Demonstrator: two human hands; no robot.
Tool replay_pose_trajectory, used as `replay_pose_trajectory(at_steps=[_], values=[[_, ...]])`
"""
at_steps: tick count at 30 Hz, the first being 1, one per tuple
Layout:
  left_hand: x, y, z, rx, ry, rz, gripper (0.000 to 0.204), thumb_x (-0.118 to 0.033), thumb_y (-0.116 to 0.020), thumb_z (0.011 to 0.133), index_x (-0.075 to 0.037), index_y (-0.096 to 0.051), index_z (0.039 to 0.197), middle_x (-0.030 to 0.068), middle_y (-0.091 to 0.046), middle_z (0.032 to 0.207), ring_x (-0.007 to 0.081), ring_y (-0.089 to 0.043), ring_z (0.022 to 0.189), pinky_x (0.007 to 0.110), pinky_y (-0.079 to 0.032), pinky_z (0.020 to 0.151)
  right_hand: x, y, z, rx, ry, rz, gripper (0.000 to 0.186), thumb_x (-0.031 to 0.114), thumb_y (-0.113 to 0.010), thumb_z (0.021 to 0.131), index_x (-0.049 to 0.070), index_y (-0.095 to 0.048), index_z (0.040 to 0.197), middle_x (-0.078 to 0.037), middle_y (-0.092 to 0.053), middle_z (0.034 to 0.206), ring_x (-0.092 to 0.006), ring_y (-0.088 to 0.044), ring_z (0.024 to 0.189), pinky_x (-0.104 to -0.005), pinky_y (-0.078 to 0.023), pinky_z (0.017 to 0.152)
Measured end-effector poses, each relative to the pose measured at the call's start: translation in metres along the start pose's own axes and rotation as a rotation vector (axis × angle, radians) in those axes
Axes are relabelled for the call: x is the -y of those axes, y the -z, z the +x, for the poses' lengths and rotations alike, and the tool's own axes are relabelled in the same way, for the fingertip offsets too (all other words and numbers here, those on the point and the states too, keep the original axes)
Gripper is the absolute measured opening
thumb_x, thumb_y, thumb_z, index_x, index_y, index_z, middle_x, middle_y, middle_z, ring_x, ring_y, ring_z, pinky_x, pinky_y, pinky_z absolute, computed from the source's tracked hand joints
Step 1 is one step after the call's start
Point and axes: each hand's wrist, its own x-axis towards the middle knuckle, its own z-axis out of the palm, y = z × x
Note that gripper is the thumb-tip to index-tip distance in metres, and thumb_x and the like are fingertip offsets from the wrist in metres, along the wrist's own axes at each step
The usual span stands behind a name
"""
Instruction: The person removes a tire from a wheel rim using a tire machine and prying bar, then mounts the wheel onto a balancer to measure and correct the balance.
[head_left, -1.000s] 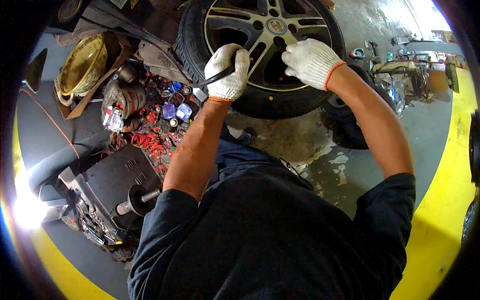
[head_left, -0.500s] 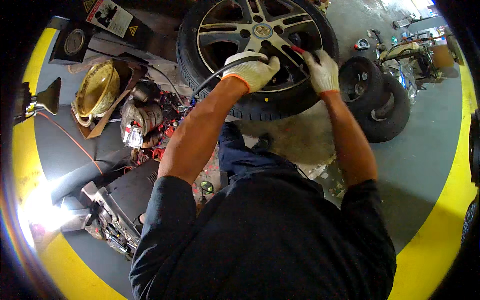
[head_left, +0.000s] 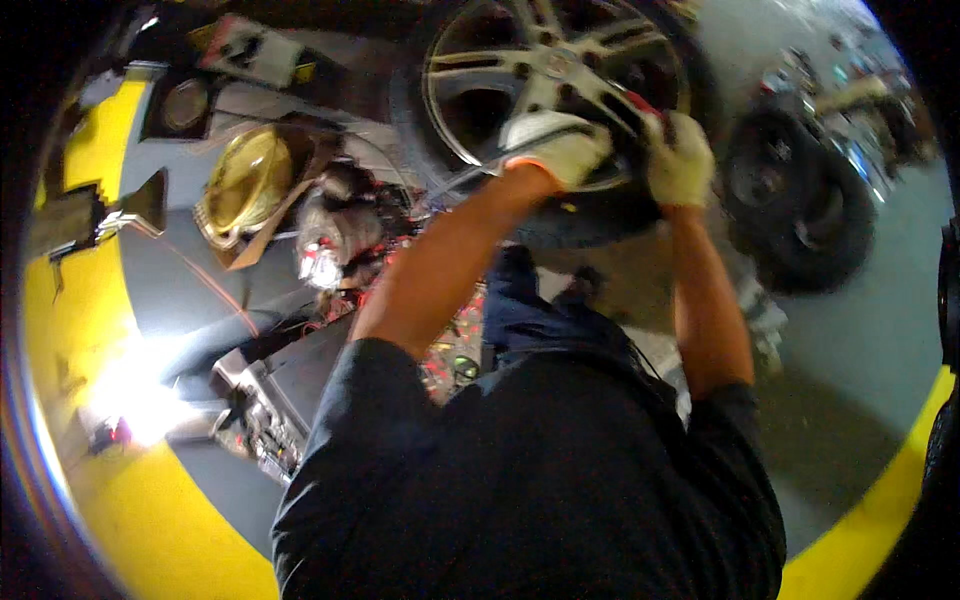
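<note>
In the blurred head view, a tyre on a multi-spoke alloy wheel (head_left: 560, 62) fills the upper middle. My left hand (head_left: 555, 150), in a white knit glove with orange cuff, is closed on a dark hose (head_left: 480, 170) that runs down-left over the wheel's lower part. My right hand (head_left: 679, 160), also gloved, is closed on a small red tool (head_left: 632, 100) at the right side of the wheel, a little right of my left hand. What the tool's tip touches is too smeared to tell.
A yellow basin (head_left: 245, 185) in cardboard, a cluttered heap of parts (head_left: 340, 240) and dark machinery with a gauge (head_left: 185, 103) are on the left. A bright lamp (head_left: 140, 395) glares at lower left. Loose tyres (head_left: 815, 235) lie at the right before more clutter (head_left: 840, 100).
Since a second ago my right hand has turned more upright and the red tool has come into view in it. Since half a second ago the whole scene has shifted right and blurred.
</note>
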Motion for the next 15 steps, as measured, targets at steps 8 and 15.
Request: replay_pose_trajectory(at_steps=[8, 15], values=[[-0.028, -0.017, -0.015, -0.143, 0.084, -0.088, 0.037, -0.039, -0.056, 0.090, -0.012, -0.076, 0.075, 0.0140, -0.072, 0.076, 0.0354, -0.071, 0.072, 0.048, -0.054, 0.064, 0.016, 0.023, -0.009, -0.017, -0.121, 0.226, 0.035, 0.022, -0.056, 0.104, -0.001, -0.066, 0.127, -0.018, -0.070, 0.118, -0.0259, -0.068, 0.105, -0.0341, -0.051, 0.095], [-0.030, -0.025, -0.016, -0.337, 0.089, -0.143, 0.032, -0.035, -0.065, 0.085, -0.010, -0.072, 0.066, 0.0142, -0.068, 0.068, 0.0330, -0.068, 0.068, 0.047, -0.052, 0.060, -0.008, 0.013, -0.011, 0.060, -0.115, 0.231, 0.029, 0.006, -0.055, 0.103, -0.004, -0.065, 0.128, -0.017, -0.068, 0.126, -0.0236, -0.065, 0.113, -0.0333, -0.048, 0.100]])
